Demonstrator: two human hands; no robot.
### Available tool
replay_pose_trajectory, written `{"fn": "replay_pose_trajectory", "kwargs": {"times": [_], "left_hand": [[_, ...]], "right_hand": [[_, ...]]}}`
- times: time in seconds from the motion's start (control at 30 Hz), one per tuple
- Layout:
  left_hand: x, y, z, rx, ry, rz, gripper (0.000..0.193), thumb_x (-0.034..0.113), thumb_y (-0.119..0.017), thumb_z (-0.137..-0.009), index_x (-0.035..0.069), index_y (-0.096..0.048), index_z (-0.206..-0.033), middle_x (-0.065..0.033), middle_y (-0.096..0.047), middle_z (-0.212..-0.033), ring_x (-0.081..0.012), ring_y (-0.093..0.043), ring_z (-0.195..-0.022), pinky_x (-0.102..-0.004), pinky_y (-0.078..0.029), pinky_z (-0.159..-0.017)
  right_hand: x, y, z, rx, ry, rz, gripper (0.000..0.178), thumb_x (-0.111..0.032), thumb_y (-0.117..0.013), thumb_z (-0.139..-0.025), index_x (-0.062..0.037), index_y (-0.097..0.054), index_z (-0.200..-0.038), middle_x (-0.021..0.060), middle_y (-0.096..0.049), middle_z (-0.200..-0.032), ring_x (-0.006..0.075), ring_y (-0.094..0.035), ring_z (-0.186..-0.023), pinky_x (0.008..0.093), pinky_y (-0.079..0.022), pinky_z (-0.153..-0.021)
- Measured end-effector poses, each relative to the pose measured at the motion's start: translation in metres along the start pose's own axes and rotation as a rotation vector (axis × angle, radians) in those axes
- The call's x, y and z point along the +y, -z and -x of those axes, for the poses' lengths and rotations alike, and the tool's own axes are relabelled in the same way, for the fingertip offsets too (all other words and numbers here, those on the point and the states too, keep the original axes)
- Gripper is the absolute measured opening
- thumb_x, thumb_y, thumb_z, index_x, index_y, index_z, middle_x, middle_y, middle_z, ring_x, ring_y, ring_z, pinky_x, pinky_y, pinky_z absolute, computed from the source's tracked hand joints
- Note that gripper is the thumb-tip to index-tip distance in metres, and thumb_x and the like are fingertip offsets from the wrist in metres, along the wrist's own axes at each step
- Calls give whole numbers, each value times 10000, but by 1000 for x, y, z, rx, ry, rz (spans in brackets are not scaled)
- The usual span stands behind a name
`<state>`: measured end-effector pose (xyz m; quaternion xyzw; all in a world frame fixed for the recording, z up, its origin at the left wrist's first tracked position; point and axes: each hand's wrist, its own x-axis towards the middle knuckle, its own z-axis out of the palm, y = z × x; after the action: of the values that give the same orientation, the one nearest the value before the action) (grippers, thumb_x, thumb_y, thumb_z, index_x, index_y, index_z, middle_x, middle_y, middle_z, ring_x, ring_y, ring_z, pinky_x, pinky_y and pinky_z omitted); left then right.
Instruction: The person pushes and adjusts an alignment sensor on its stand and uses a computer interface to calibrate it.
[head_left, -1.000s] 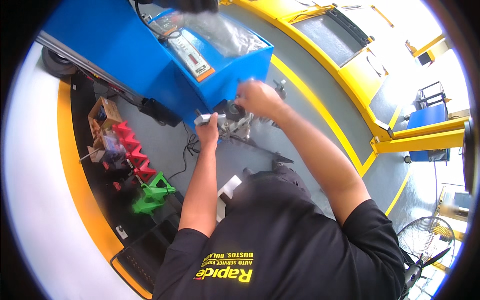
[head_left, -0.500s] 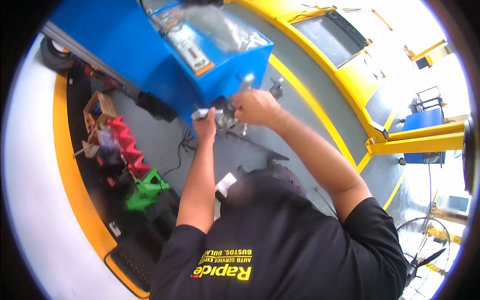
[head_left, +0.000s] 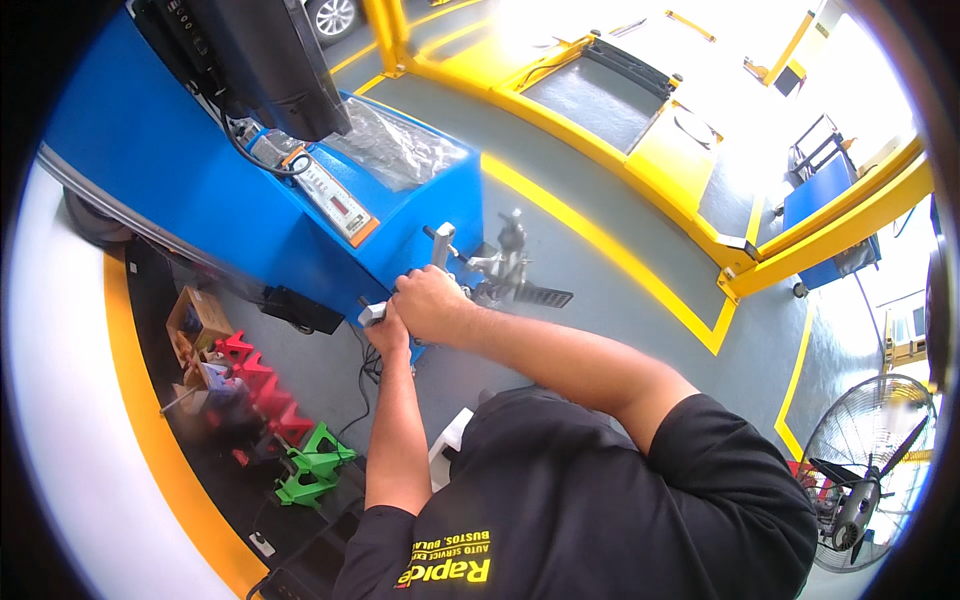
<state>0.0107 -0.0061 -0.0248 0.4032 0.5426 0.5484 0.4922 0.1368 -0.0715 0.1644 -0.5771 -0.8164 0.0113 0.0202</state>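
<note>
Beside the end of the blue cabinet [head_left: 390, 205], my left hand [head_left: 390, 336] is wrapped round a silver-grey metal clamp-like fixture [head_left: 374, 313] with a dark pin at its end. My right hand [head_left: 432, 304] is closed right against the left one, at the same fixture. Its fingers face away, so what exactly they grip is hidden. Just beyond it rises a silver metal arm [head_left: 442, 243] with a black pin. Farther right, a grey metal bracket assembly [head_left: 505, 262] with a dark slotted plate stands out from the cabinet.
On the cabinet lie a panel with orange ends [head_left: 332, 197] and clear plastic sheeting [head_left: 400, 150]; a black monitor [head_left: 275, 65] overhangs it. Red stands [head_left: 265, 385], a green stand [head_left: 315, 465] and a cardboard box [head_left: 198, 322] sit at left. A fan [head_left: 860, 480] stands right.
My right hand has come down and left, from apart to against my left hand. The view has shifted, bringing the monitor in and showing more of the bracket assembly.
</note>
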Motion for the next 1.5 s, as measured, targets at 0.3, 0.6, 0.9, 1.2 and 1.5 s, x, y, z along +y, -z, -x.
{"fn": "replay_pose_trajectory", "kwargs": {"times": [0.3,0.6,0.9,1.2,1.5], "left_hand": [[3,4,1,3,79,4,258,166,-744,-838,-39,-639,-953,-121,-693,-989,-212,-664,-864,-369,-527,-775],[-13,19,-16,-86,53,247,255,127,-734,-860,-45,-627,-1015,-127,-681,-1041,-216,-655,-936,-385,-533,-821],[-8,7,-5,24,53,-22,286,170,-734,-858,-56,-642,-1008,-139,-687,-1012,-223,-661,-892,-375,-534,-801],[9,-4,7,31,91,-23,297,164,-727,-853,-58,-642,-1031,-143,-688,-1054,-221,-665,-918,-370,-532,-813],[-7,-10,8,16,57,4,292,139,-738,-810,-64,-659,-1005,-133,-703,-998,-212,-678,-857,-369,-546,-745]], "right_hand": [[60,5,17,66,-296,-361,180,-160,-671,-803,-27,-663,-925,178,-708,-875,335,-713,-853,446,-574,-713],[-8,-11,-13,136,-47,-181,140,-190,-649,-805,-69,-683,-868,110,-615,-950,254,-661,-897,389,-534,-758],[49,-9,26,224,-381,-466,208,-140,-649,-798,-21,-638,-968,152,-622,-982,338,-665,-909,456,-555,-757],[30,-11,-13,119,-131,-392,187,-222,-663,-832,-38,-682,-859,133,-668,-939,320,-678,-906,425,-561,-769],[37,-33,5,114,-102,-607,235,-262,-612,-862,-50,-709,-882,143,-693,-888,339,-676,-886,453,-549,-776]]}}
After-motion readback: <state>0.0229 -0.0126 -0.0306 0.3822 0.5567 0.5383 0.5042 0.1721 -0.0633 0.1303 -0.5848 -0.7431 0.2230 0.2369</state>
